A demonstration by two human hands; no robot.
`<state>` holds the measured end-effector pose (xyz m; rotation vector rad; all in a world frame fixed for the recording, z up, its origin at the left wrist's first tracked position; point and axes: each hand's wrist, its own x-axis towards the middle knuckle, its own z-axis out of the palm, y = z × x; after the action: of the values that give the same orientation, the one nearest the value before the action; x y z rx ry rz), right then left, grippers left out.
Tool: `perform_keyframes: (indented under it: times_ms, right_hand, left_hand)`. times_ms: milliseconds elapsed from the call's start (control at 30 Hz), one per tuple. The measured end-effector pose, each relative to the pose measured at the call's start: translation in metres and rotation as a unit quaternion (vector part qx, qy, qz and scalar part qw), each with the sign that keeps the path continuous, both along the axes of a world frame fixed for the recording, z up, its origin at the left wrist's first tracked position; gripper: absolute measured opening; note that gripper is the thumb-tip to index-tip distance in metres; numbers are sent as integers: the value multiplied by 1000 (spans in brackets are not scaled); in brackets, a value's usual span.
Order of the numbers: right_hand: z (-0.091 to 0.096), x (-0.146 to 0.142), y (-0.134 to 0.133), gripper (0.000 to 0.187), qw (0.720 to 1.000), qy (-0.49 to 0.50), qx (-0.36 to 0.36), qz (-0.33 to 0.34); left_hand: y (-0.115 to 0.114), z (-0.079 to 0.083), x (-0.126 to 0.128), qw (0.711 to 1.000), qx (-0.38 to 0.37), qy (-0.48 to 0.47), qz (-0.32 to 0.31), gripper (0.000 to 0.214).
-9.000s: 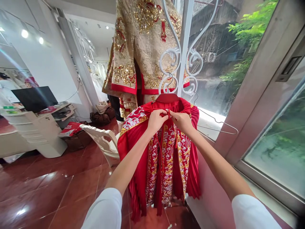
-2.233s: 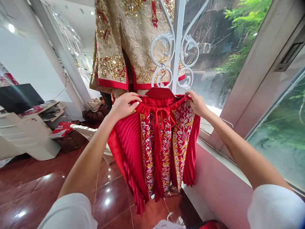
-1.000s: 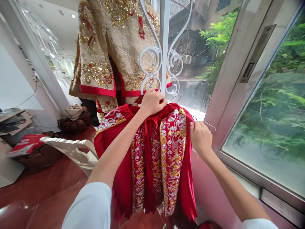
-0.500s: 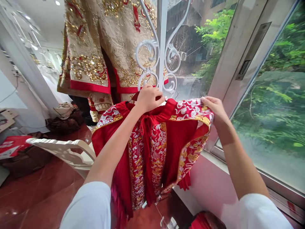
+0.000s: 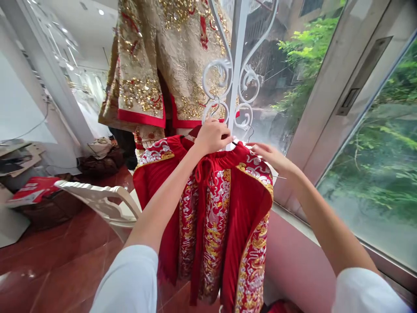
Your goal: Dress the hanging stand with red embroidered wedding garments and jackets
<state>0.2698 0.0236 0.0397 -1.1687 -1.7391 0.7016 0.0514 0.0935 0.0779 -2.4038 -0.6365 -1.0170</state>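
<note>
A red pleated skirt [image 5: 208, 217] with gold and silver embroidered panels hangs on a hanger from a white scrolled metal stand [image 5: 235, 74]. My left hand [image 5: 211, 135] is closed over the top of the waistband at the hanger. My right hand [image 5: 269, 157] rests on the skirt's right shoulder, fingers stretched along the folded-over embroidered panel [image 5: 257, 171]. A red drawstring bow [image 5: 203, 167] dangles below my left hand.
A gold beaded jacket [image 5: 163, 65] hangs behind the stand. A white plastic chair [image 5: 100, 202] stands to the left on the glossy red tiled floor [image 5: 48, 269]. A large window [image 5: 368, 165] with a pink sill wall runs along the right. Bags and papers lie at the left.
My right hand lifted the right embroidered panel outward, then laid it over the skirt's top right and now rests flat on it. The left hand stayed on the waistband.
</note>
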Motion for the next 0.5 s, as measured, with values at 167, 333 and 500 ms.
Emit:
perform_keyframes:
  times_ms: [167, 333, 500]
  right_hand:
    - [13, -29, 1, 39, 982, -187, 20, 35]
    - [4, -28, 4, 44, 988, -141, 55, 10]
    - [3, -30, 3, 44, 998, -21, -55, 22]
  left_hand:
    - [-4, 5, -18, 991, -36, -83, -103, 25]
    - [-3, 0, -86, 963, -71, -259, -17, 28]
    - [3, -12, -139, 955, -242, -155, 69, 37]
